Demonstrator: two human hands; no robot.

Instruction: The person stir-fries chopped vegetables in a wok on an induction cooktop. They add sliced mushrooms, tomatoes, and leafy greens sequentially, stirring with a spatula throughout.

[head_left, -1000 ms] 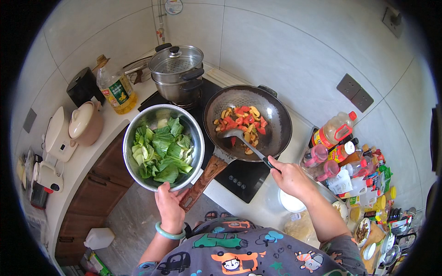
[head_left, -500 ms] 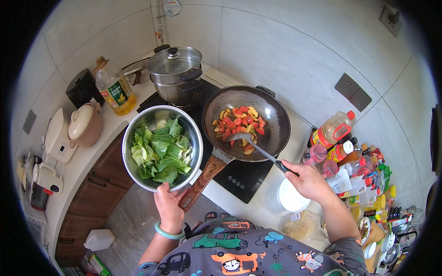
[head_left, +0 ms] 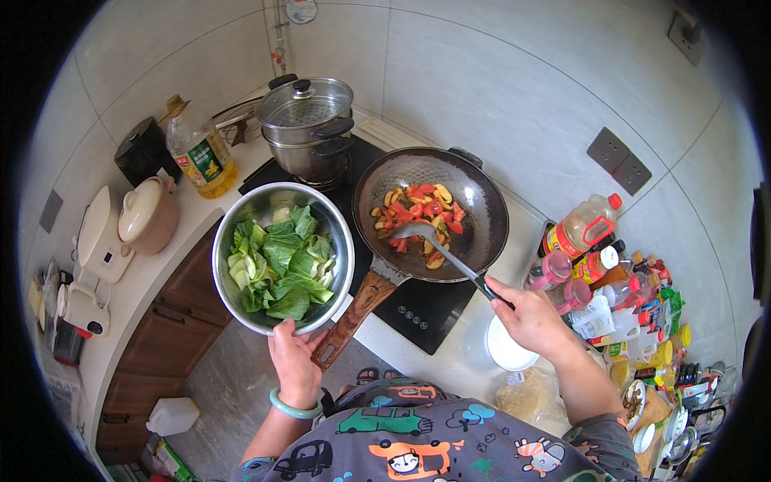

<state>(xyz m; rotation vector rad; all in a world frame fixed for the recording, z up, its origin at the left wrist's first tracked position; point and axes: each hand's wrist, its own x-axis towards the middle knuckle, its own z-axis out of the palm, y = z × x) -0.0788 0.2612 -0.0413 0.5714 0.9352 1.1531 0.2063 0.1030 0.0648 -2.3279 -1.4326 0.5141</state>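
My left hand (head_left: 295, 353) is closed on the near rim of a steel bowl (head_left: 226, 277), thumb on the edge, fingers hidden underneath. Chopped leafy greens (head_left: 283, 255) fill the bowl, which hangs left of the wok (head_left: 475, 201), over the counter edge. The wok's wooden handle (head_left: 357, 315) ends right beside that hand. My right hand (head_left: 526, 317) grips the black handle of a metal wok spatula (head_left: 458, 261). Its head rests among red tomato-like pieces and yellowish-brown slices (head_left: 422, 210) in the wok.
A lidded steamer pot (head_left: 305, 120) stands behind on the black cooktop (head_left: 426, 313). An oil bottle (head_left: 205, 161) and a lidded pot (head_left: 148, 215) line the left counter. Right of the wok are a white bowl (head_left: 511, 345), a plastic bag (head_left: 526, 395) and crowded seasoning bottles (head_left: 582, 225).
The spatula's head has shifted slightly left and up through the food, with my right hand moving a little the same way. The bowl and my left hand stay practically still.
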